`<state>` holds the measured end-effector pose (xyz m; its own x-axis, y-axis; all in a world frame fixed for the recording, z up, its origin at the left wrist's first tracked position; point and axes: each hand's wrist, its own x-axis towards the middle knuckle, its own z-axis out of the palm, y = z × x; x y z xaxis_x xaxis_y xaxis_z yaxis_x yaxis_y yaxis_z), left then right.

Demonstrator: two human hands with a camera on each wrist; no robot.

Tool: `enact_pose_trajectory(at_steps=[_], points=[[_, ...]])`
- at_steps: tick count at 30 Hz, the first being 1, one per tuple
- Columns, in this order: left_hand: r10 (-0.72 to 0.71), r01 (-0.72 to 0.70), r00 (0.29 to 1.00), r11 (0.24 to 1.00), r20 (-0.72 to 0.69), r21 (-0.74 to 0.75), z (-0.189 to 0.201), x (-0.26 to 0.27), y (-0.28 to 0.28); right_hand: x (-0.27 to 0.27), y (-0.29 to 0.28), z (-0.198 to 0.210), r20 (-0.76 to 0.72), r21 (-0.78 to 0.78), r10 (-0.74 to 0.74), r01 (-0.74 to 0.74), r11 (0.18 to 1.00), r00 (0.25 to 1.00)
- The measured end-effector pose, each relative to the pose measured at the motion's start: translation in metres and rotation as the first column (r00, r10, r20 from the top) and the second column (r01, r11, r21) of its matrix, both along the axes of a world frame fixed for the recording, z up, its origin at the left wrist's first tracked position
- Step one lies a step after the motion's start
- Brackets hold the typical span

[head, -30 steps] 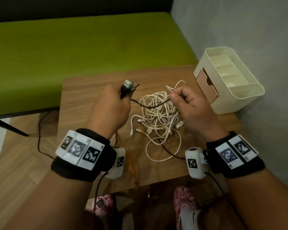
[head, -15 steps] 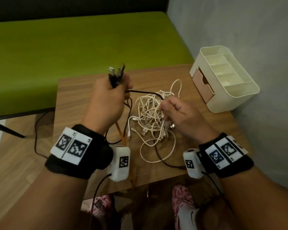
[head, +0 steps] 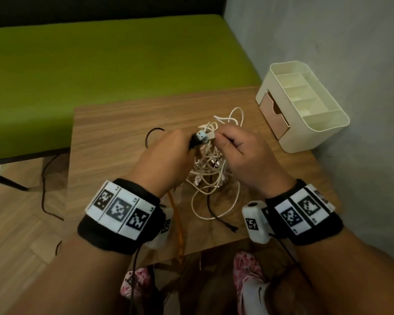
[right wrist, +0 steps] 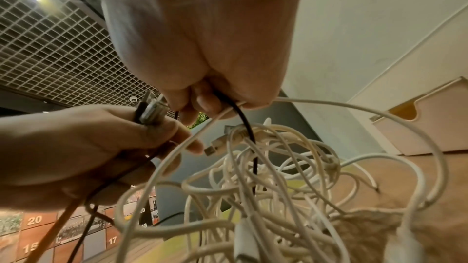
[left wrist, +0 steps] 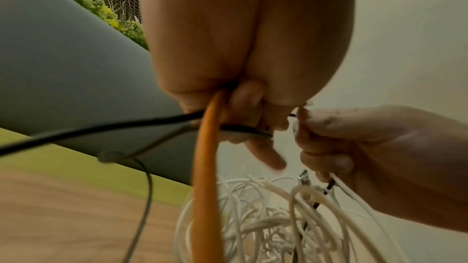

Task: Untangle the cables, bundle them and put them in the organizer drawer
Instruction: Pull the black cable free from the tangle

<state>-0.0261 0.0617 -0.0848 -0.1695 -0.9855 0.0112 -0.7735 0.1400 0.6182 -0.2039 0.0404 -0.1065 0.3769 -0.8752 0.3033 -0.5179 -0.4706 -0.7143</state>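
Both our hands meet over the middle of the table (head: 114, 137), just above the tangle of white cables (head: 210, 169). Our left hand (head: 166, 160) is curled round a black cable (left wrist: 106, 127) and an orange cable (left wrist: 205, 177), with their plugs (head: 200, 138) sticking up out of the fist. From the head view we see only the backs of the hands; the left wrist view shows the orange cable running down from the fist and the black one leading off to the side. Our right hand (head: 243, 155) is also curled, and the right wrist view shows what the head view hides: it pinches a second black cable (right wrist: 249, 127) and a white strand together, while the white loops hang below it. At the far right corner sits the cream organizer (head: 305, 105), its pink drawer (head: 274, 114) shut, well apart from the cables.
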Motion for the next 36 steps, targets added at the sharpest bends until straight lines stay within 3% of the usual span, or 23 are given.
enact_pose_trajectory(at_steps=[3, 6, 11, 13, 15, 17, 21, 26, 29, 32, 36], points=[[0.034, -0.037, 0.994, 0.999, -0.105, -0.031, 0.003, 0.001, 0.000, 0.000, 0.002, 0.006, 0.059, 0.031, 0.000, -0.001, 1.000, 0.998], [0.068, -0.090, 0.964, 0.993, -0.255, -0.078, 0.006, 0.001, 0.000, -0.005, -0.001, 0.003, 0.027, 0.113, -0.013, 0.010, 0.994, 1.000], [0.187, -0.249, 0.827, 0.967, -0.530, -0.047, 0.014, 0.006, -0.001, -0.014, -0.008, -0.007, -0.102, 0.192, 0.016, 0.004, 0.981, 0.995], [0.211, -0.265, 0.860, 0.963, -0.465, -0.053, 0.015, 0.007, 0.000, -0.014, -0.008, -0.010, -0.078, 0.144, 0.000, 0.012, 0.990, 0.997], [0.248, -0.279, 0.931, 0.957, -0.269, -0.082, 0.015, 0.011, 0.000, -0.014, -0.009, -0.013, -0.020, 0.064, -0.032, 0.034, 0.997, 0.999], [0.284, -0.301, 0.949, 0.945, -0.137, -0.130, 0.012, 0.015, 0.001, -0.012, -0.010, -0.016, 0.003, 0.007, -0.030, 0.030, 1.000, 1.000], [0.220, -0.242, 0.969, 0.935, -0.114, -0.259, 0.010, 0.008, 0.007, -0.003, -0.007, -0.020, -0.042, -0.082, -0.018, 0.014, 0.997, 0.999], [0.062, -0.052, 0.991, 0.995, 0.118, -0.081, 0.007, -0.003, 0.010, 0.002, -0.006, -0.009, 0.053, -0.163, -0.013, 0.021, 0.986, 0.998], [0.099, -0.104, 0.994, 0.981, -0.038, -0.165, 0.010, 0.001, 0.007, 0.003, -0.003, -0.003, 0.118, -0.153, 0.011, 0.008, 0.988, 0.993], [0.133, -0.210, 0.946, 0.946, -0.295, -0.247, 0.013, 0.006, 0.007, 0.002, -0.004, -0.005, 0.091, 0.013, 0.016, -0.017, 1.000, 0.996], [0.219, -0.293, 0.891, 0.946, -0.397, -0.136, 0.012, 0.012, 0.001, -0.002, -0.007, -0.011, 0.045, 0.106, 0.017, -0.022, 0.994, 0.999]])
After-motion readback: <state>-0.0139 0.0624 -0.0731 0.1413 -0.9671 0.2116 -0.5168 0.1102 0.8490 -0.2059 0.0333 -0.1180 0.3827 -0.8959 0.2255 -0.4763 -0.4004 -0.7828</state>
